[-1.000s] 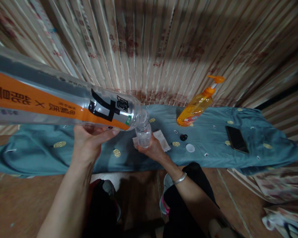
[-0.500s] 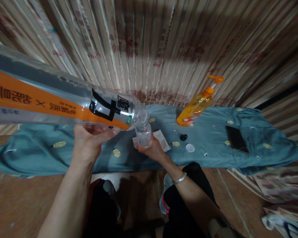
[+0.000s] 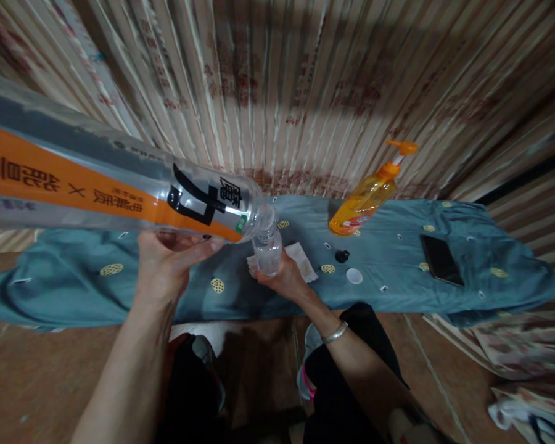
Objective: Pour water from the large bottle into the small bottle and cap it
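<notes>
My left hand is closed round the underside of a large clear bottle with an orange and grey label. That bottle lies nearly level, tipped toward the right, its mouth against the opening of a small clear bottle. Fingers of my right hand are wrapped round the small bottle, which stands slightly tilted above a white napkin. Whether liquid is flowing between the two mouths is too unclear to tell.
On the teal patterned cloth stand an orange pump bottle, a small black cap, a white disc and a dark phone. A pleated curtain hangs behind.
The rear part of the large bottle has shifted very slightly upward at the left. Both hands and the small bottle hold their places.
</notes>
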Motion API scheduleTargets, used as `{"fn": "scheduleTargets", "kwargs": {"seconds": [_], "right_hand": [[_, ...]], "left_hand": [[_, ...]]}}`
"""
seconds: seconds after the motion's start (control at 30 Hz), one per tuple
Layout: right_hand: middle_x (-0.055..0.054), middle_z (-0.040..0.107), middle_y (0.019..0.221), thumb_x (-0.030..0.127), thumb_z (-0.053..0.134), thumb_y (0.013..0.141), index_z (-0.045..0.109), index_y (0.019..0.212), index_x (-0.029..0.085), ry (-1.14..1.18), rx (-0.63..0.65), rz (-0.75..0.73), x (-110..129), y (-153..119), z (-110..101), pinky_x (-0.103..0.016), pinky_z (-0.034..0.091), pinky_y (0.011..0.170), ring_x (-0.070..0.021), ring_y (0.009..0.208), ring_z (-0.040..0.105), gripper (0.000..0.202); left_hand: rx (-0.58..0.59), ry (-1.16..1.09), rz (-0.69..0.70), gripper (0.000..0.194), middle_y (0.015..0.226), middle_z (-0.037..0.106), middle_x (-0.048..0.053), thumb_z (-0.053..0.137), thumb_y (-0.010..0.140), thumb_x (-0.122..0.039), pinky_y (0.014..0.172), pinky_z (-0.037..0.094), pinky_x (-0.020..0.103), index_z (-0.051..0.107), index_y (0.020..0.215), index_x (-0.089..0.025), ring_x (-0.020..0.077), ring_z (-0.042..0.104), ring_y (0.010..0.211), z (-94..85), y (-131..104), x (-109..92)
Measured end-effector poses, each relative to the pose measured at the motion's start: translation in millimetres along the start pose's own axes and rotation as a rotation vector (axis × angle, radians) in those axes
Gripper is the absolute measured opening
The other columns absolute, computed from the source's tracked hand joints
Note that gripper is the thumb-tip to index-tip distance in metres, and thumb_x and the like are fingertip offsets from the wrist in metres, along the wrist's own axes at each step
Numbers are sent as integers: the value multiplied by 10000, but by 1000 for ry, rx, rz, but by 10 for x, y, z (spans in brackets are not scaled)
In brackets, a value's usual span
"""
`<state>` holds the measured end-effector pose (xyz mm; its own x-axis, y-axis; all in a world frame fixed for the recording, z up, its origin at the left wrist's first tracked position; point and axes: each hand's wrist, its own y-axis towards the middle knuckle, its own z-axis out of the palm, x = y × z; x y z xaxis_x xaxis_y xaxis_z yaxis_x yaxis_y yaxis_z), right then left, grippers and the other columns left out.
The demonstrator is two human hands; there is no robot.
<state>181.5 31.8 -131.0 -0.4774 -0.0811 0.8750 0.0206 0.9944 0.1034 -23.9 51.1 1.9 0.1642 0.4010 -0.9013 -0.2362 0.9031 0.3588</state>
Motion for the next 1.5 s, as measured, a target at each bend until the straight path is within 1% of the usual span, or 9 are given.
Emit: {"fn": "scheduleTargets", "kwargs": {"seconds": [0.17,0.27,0.4,0.67,0.93,1.1,1.3,1.4,1.5], "right_hand": [[-113,844,1309,301,920,759,631,1466,207,14,-9,-2,1,-2,4,-551,710,1047,-360,1150,836,770],[-112,843,1308,325,917,764,628,1475,200,24,-10,-2,6,-9,4,-547,711,1050,-361,1155,837,778],[-131,845,1306,330,913,772,621,1478,196,34,-9,-8,0,-9,2,-541,714,1046,-359,1150,836,776],[-136,848,1298,292,906,763,629,1462,190,30,6,-7,20,-1,-20,-571,722,1020,-375,1150,839,759],[-116,858,1254,270,915,766,640,1434,226,15,-17,-3,34,-9,-10,-544,725,1019,-372,1114,847,724],[-151,845,1302,309,903,781,620,1461,194,15,1,-10,27,-4,-10,-578,711,1040,-382,1136,840,745],[-131,849,1309,319,903,776,624,1463,215,28,8,9,52,-2,-29,-553,708,1051,-372,1169,831,749],[-124,853,1297,319,897,780,634,1440,217,32,15,18,66,-5,-36,-544,708,1045,-371,1161,833,718],[-123,853,1305,298,905,772,640,1423,237,54,18,20,63,-5,-39,-512,702,1054,-357,1165,831,705]], "left_hand": [[-5,1,-49,371,573,704,-51,1017,395,-162,539,644,246,707,584,-240,130,683,530,30,-12,-53],[-18,-6,-75,361,598,739,-41,992,371,-141,555,659,257,728,595,-242,140,702,540,46,-20,-79],[-13,-1,-64,357,651,782,-6,989,397,-148,591,680,278,762,658,-235,172,752,602,56,-27,-90],[9,-14,-58,421,684,798,-16,1015,410,-154,620,680,253,735,713,-239,161,770,624,43,-27,-61],[-2,-4,-83,419,744,840,-6,1009,410,-165,660,717,297,782,751,-252,197,806,669,55,-47,-76],[1,-7,-68,515,748,838,-18,1039,396,-166,664,716,288,778,828,-267,198,809,675,57,-43,-69],[20,-44,-63,614,768,836,-36,1042,390,-159,723,739,330,777,928,-290,223,835,711,91,-40,-93],[25,-55,-53,618,767,828,-45,1038,398,-144,717,727,296,759,930,-288,206,832,706,99,-37,-94],[31,-76,-62,592,746,813,-55,978,413,-98,682,709,267,740,921,-288,192,820,696,98,-34,-84]]}}
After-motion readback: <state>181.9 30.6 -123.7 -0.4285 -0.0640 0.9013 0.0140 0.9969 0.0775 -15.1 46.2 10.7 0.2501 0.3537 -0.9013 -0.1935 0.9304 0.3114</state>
